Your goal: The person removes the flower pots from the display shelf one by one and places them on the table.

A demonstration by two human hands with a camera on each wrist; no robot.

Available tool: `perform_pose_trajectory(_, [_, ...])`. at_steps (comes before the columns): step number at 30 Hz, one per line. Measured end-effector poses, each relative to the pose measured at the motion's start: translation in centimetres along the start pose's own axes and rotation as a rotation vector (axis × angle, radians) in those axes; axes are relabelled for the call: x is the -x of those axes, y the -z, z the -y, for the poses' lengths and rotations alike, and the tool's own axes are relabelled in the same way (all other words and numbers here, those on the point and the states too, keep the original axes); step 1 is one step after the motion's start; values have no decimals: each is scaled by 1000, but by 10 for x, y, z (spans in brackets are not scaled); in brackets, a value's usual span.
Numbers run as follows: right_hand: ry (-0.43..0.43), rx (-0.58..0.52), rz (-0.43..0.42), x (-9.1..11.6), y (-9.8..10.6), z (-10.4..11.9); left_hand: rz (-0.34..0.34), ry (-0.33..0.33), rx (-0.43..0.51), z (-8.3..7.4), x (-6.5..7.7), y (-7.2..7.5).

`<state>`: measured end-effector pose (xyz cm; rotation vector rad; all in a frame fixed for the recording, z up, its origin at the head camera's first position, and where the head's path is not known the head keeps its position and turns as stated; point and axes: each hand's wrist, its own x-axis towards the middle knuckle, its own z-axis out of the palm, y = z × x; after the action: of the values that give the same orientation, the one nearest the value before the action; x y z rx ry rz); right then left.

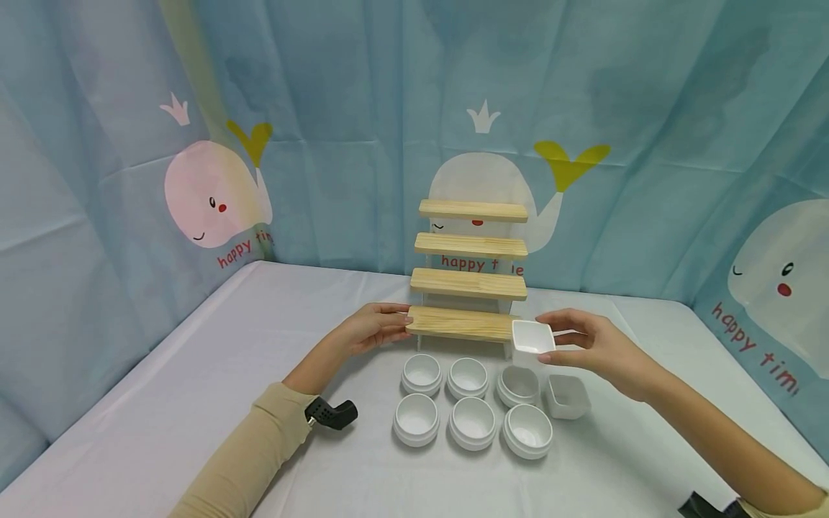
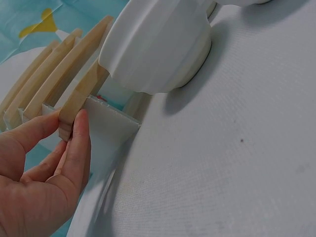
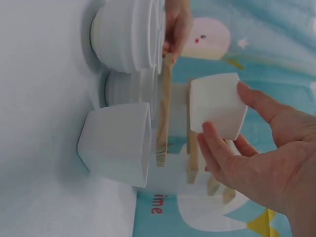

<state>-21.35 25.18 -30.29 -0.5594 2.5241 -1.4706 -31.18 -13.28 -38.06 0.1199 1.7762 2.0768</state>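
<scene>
A stepped display stand with several light wooden boards (image 1: 463, 324) stands in the middle of the table. My left hand (image 1: 374, 329) pinches the left end of its lowest board (image 2: 74, 106) between thumb and fingers. In my right hand (image 1: 599, 349), a small white square pot (image 1: 532, 338) is held between thumb and fingers, raised beside the right end of that board. The right wrist view shows this held pot (image 3: 217, 106) off the table. Below it, a second square pot (image 1: 568, 397) sits on the tabletop.
Several round white pots (image 1: 472, 423) stand in two rows in front of the stand. White cloth (image 1: 194, 403) covers the table. Behind hangs a blue curtain (image 1: 337, 194) with whale prints. A black wrist device (image 1: 332, 414) is on the left wrist.
</scene>
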Motion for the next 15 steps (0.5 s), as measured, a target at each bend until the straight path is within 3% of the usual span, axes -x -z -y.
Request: perform_pose_trajectory(15, [-3,-7,-26,25,1,-6,-1,-5,-9,-1,2,-1])
